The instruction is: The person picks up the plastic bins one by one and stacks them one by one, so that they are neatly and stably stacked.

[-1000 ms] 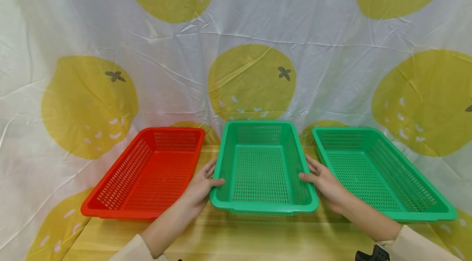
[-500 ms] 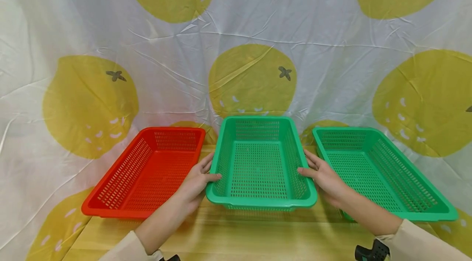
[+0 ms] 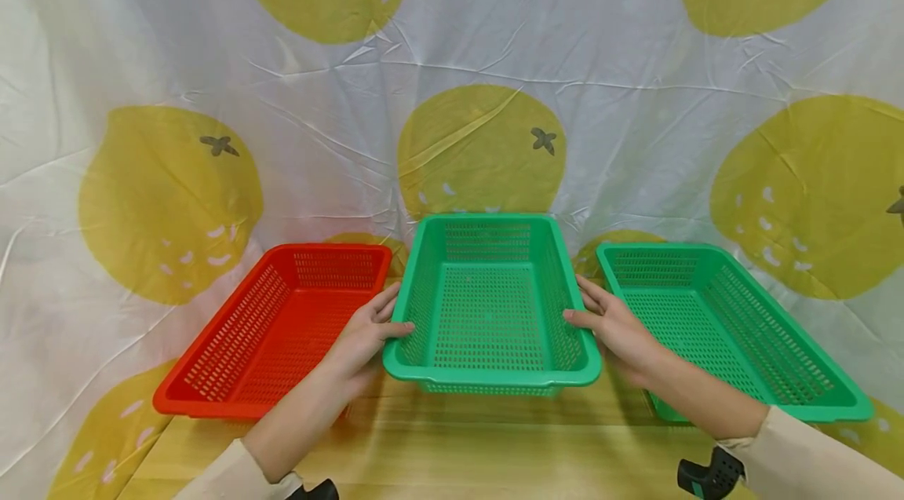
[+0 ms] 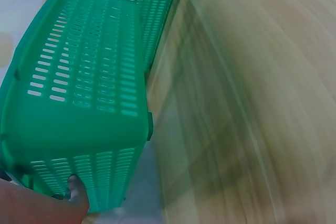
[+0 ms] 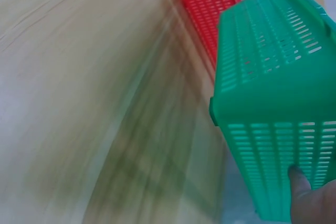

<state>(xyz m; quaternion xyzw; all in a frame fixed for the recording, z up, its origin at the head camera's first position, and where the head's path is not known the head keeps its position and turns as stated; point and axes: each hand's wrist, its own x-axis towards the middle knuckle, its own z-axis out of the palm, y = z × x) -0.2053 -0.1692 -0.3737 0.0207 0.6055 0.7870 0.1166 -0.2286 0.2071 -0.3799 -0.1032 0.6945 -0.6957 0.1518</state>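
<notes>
The middle green basket [image 3: 487, 315] hangs above the wooden table [image 3: 452, 453], held by both hands, with nothing inside. My left hand [image 3: 363, 339] grips its left rim, thumb over the edge and fingers outside. On the right rim, my right hand [image 3: 617, 331] holds it the same way. The left wrist view has the basket's underside and walls [image 4: 79, 124], with part of the left hand [image 4: 47, 203] at its side. In the right wrist view a gap separates the basket [image 5: 278, 93] from the tabletop, and the right hand [image 5: 312, 198] touches its wall.
To the left sits a red basket [image 3: 297, 335] on the table. Another green basket [image 3: 699, 339] stands to the right, partly behind my right forearm. A white cloth with yellow fruit prints [image 3: 621, 139] hangs behind the table.
Both hands have raised the middle green basket a little and shifted it slightly left. The red basket and the right green basket have stayed in place.
</notes>
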